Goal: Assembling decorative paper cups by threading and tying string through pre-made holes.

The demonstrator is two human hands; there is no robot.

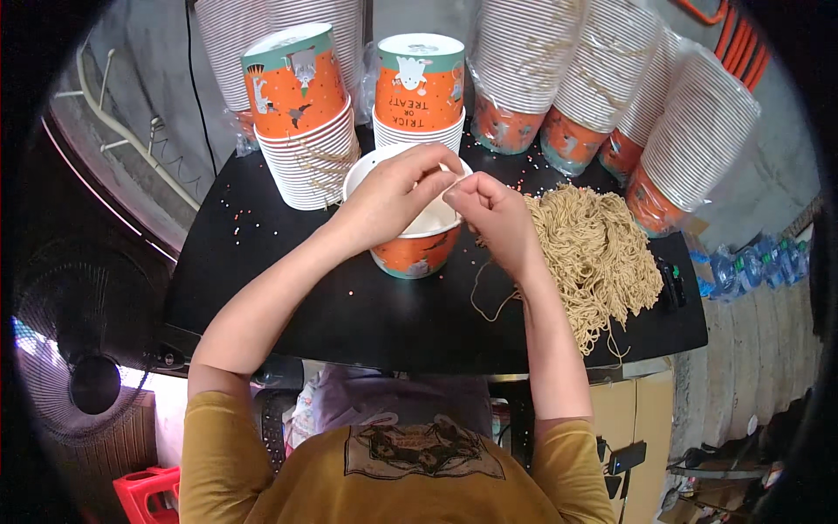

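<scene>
An orange paper bucket (pixel 417 253) with a white inside and green base stands upright in front of me on the black table. Over its mouth, my left hand (pixel 403 194) reaches across with curled fingers, thumb and fingertips meeting near the right side of the rim. Close against it, my right hand (pixel 496 214) pinches at the same spot. Whatever lies between the fingertips is too small to make out. Just right of my right hand lies a heap of beige cords (pixel 598 262), and one loose cord (pixel 478 297) curls onto the table below that hand.
Two upside-down stacks of buckets (pixel 305 166) (pixel 419 127) stand behind. Tall plastic-wrapped stacks (pixel 515 70) line the back and right. Small beads are scattered over the black table (pixel 367 323). A fan (pixel 92 384) and a red stool (pixel 144 489) are at left, bottles (pixel 759 266) at right.
</scene>
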